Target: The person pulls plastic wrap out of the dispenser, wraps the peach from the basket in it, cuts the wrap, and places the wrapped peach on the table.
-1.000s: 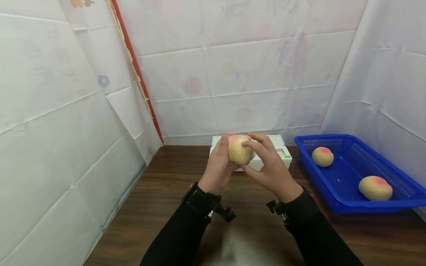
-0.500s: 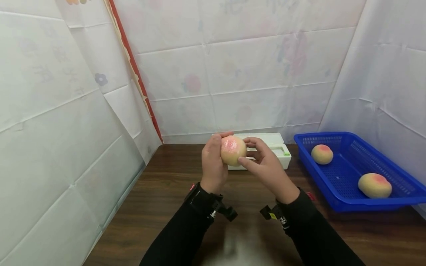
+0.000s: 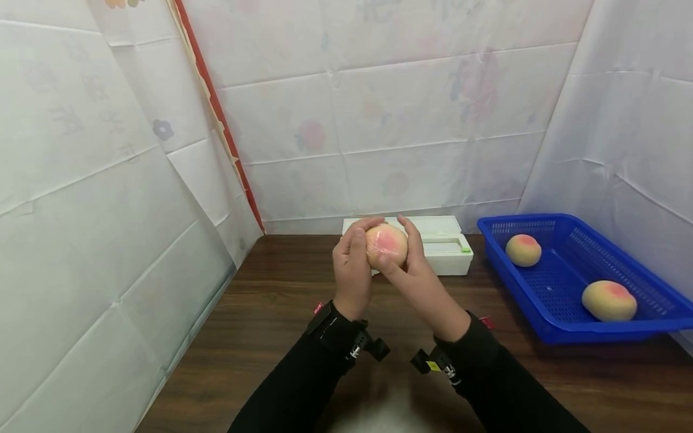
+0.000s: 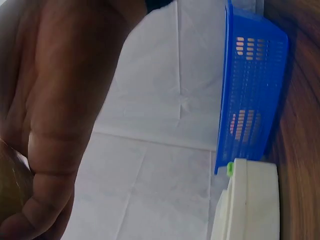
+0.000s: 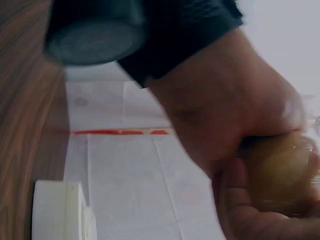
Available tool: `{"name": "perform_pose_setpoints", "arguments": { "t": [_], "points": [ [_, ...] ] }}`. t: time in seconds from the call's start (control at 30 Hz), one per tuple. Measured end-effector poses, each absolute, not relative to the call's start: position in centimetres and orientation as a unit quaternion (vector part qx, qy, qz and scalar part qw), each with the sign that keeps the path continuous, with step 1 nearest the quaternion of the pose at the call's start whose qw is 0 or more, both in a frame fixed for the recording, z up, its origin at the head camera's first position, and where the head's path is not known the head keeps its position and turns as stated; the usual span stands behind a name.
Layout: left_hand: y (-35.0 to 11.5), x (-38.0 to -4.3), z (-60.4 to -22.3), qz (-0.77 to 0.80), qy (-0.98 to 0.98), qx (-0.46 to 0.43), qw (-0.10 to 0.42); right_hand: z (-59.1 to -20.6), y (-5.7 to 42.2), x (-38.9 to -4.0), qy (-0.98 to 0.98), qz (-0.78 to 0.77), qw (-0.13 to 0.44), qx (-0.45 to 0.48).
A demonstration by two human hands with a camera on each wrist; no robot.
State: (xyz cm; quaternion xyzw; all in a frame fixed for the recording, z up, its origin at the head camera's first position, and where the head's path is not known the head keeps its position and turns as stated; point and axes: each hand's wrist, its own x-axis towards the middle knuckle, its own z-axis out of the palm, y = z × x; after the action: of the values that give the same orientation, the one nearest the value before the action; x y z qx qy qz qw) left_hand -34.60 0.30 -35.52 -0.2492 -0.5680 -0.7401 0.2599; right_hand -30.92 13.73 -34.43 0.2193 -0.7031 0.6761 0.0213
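Note:
A round peach [image 3: 387,240], pale yellow with a pink patch, is held up between both hands above the table. Its surface shines and looks covered in clear film. My left hand [image 3: 352,269] grips its left side, thumb upright against it and fingers behind. From the right, my right hand [image 3: 424,290] holds it, with the thumb pressed on the lower front and the fingers around the far side. Part of the peach [image 5: 280,175] shows in the right wrist view, close among the fingers. Behind the hands stands a white box [image 3: 453,264], lid up, with a small green piece; the hands partly hide it.
At the right, a blue plastic basket [image 3: 563,240] with slotted walls contains a peach [image 3: 523,250] near the back and another peach [image 3: 609,300] near the front. White sheeting [image 3: 400,108] encloses the dark wood table [image 3: 281,288] at the back and sides.
Both hands have turned the peach, bringing its pink patch round to the front. My right hand has closed in from looser contact, its thumb now on the peach's lower front.

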Motion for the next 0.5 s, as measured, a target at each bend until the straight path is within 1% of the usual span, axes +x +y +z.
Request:
{"name": "perform_pose_setpoints", "arguments": {
  "t": [0.17, 0.3, 0.4, 0.5],
  "points": [
    [0.54, -34.22, -35.47, -0.737, -0.576, -0.237, 0.261, -34.60, 13.27, -30.45, -0.714, 0.655, 0.072, 0.237],
    [0.69, -34.26, -35.52, -0.735, -0.577, -0.235, 0.268, -34.55, 13.22, -30.30, -0.727, 0.636, 0.084, 0.243],
    [0.47, -34.54, -35.57, -0.705, -0.588, -0.261, 0.298, -34.36, 13.44, -30.30, -0.729, 0.633, 0.079, 0.247],
    [0.03, -34.92, -35.62, -0.655, -0.600, -0.313, 0.334, -34.11, 13.77, -30.19, -0.733, 0.629, 0.071, 0.249]
  ]
}}
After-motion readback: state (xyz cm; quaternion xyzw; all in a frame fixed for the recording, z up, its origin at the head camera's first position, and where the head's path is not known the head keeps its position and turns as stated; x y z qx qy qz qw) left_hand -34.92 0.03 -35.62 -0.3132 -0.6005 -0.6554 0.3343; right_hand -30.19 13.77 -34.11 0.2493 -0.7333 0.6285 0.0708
